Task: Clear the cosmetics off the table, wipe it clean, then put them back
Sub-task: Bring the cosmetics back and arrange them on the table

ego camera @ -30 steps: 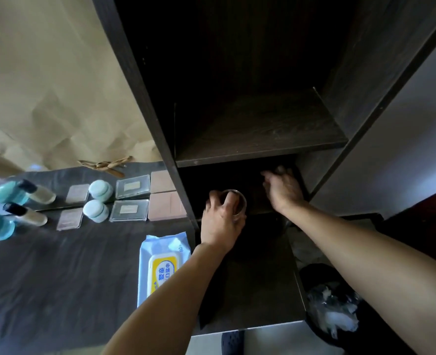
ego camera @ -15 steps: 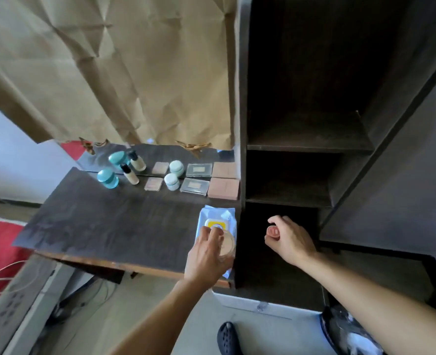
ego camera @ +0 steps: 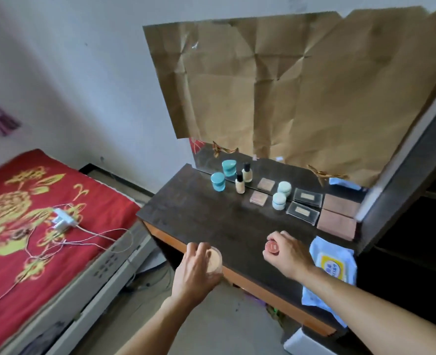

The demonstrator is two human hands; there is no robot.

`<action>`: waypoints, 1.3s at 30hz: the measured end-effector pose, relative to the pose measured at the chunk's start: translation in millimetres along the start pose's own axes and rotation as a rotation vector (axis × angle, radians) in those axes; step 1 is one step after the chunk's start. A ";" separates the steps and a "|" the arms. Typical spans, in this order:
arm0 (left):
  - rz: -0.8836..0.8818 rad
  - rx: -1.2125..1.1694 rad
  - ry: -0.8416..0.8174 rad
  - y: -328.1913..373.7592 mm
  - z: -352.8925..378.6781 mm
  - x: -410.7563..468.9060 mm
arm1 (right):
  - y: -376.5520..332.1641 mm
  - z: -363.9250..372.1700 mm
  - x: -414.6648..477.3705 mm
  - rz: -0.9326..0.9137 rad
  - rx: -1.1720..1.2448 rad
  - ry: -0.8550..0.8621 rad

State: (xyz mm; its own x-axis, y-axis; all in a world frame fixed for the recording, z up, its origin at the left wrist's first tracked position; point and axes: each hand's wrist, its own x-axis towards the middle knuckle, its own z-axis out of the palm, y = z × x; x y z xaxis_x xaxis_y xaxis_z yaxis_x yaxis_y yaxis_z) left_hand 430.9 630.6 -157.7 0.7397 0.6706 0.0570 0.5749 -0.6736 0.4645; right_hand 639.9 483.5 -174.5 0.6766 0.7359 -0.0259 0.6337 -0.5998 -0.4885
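- L hand (ego camera: 195, 274) curled round a round clear jar of beige powder (ego camera: 214, 260), over the front edge of the dark wooden counter (ego camera: 211, 221), twd its left end.
- R hand (ego camera: 289, 256) grips a small round reddish-pink pot (ego camera: 273, 246), over the counter just inside the front edge, approx mid-way.
- Hands apart, each w/ its own item.
- Along the back edge, L to R: teal round jar (ego camera: 218, 181), black-capped foundation bottle (ego camera: 240, 185), pink square compact (ego camera: 258, 197), pale mint jar (ego camera: 279, 201), clear flat case (ego camera: 302, 212), brown rectangular palette (ego camera: 336, 224).
- Blue wet-wipe pack (ego camera: 332, 265) at front right corner, partly under R forearm.
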 end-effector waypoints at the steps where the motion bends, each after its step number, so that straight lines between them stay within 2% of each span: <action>1: 0.001 0.004 0.012 -18.3 -9.8 7.4 | -16.5 9.5 12.1 -0.004 -0.010 -0.004; 7: -0.021 0.033 0.029 -105.1 -62.3 60.3 | -103.8 52.9 71.9 -0.009 -0.028 -0.028; 11: -0.023 0.024 0.034 -143.4 -74.1 101.7 | -135.7 69.1 108.9 -0.038 -0.027 -0.037; 23: 0.038 0.092 -0.073 -205.1 -52.8 286.8 | -160.7 107.2 288.6 0.008 -0.022 -0.055; 28: 0.058 0.099 -0.138 -224.0 -39.5 356.9 | -173.4 127.6 348.8 0.031 -0.016 -0.131; 34: 0.095 0.075 -0.264 -241.6 -14.8 420.5 | -182.5 149.8 389.8 0.141 -0.042 -0.185; 39: 0.237 0.105 -0.380 -252.4 10.5 477.4 | -188.0 165.0 416.2 0.276 -0.110 -0.177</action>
State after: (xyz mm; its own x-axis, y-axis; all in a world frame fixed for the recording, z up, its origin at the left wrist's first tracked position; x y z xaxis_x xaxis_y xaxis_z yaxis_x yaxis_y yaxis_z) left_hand 642.6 1117.5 -257.0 0.9197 0.3454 -0.1866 0.3919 -0.8356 0.3850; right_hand 740.5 954.4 -237.3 0.7586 0.5786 -0.2994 0.4792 -0.8069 -0.3454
